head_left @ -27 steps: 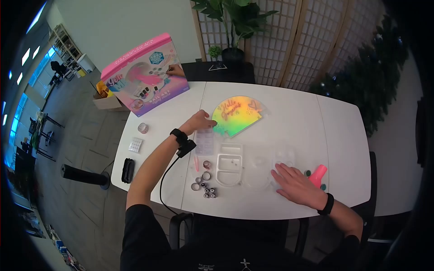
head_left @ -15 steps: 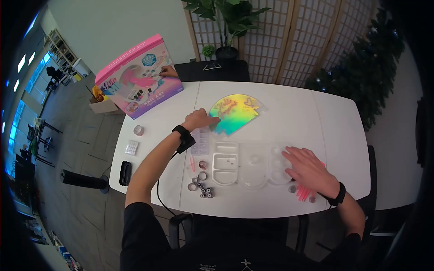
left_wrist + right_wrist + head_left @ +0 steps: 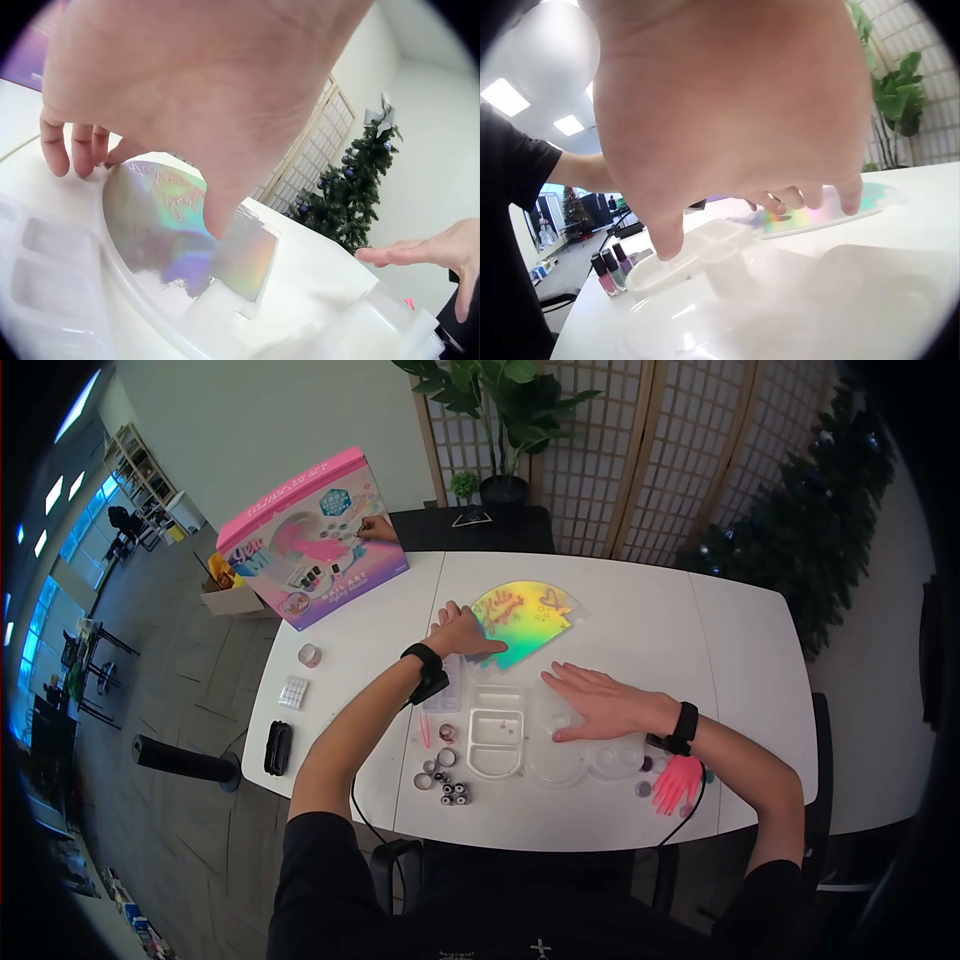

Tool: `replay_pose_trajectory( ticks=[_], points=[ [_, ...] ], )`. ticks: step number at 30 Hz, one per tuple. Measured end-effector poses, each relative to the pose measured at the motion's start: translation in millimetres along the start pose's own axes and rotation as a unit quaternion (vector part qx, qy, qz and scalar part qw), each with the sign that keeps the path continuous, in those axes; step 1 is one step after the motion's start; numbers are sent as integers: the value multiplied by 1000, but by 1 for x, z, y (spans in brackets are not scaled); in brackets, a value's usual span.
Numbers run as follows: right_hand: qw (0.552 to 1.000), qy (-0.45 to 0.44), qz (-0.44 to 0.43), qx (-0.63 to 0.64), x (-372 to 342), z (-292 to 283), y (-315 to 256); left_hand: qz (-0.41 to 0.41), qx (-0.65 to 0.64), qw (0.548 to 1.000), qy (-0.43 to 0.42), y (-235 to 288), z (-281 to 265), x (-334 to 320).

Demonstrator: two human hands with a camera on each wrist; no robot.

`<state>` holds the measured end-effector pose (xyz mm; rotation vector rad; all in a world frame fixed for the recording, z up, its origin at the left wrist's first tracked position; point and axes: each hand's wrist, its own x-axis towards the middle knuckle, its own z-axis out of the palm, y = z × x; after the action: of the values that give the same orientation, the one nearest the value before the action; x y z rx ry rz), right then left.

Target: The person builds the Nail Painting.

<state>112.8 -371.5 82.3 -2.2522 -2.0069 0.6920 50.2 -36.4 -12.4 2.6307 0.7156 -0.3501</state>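
My left hand (image 3: 463,632) is at the left edge of a fan-shaped holographic panel (image 3: 528,618) with pink lettering. In the left wrist view its fingertips reach down by the panel's rim, and the thumb (image 3: 220,217) extends over the shiny surface. My right hand (image 3: 608,706) stretches palm down over a clear moulded plastic tray (image 3: 560,768), fingers spread, covering part of it. Left of that tray lies a white tray (image 3: 496,707) with three compartments. Partly behind the left wrist is a translucent compartment tray (image 3: 447,690).
Small nail polish bottles (image 3: 455,796) and round jars (image 3: 446,758) cluster near the front edge, beside pink tweezers (image 3: 425,731). A pink hand-shaped piece (image 3: 678,785) lies at right among small pots. A nail art box (image 3: 325,550) stands at the back left; a black case (image 3: 278,748) lies at left.
My right hand has moved left from the tray's right end to over its middle, uncovering the pink hand-shaped piece. The left hand stays by the panel, its thumb now further across it.
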Motion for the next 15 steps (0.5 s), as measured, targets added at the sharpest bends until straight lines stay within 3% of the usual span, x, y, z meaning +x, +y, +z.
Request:
replay_pose_trajectory(
  ticks=[4,9,15],
  points=[
    [992,7,70,106,26,0,21,-3,4,1000,5,3,3,-1],
    [989,-5,107,98,56,10,53,2,-13,1000,9,3,8,10],
    [985,-54,149,75,61,12,43,2,-36,999,31,1,8,26]
  ],
)
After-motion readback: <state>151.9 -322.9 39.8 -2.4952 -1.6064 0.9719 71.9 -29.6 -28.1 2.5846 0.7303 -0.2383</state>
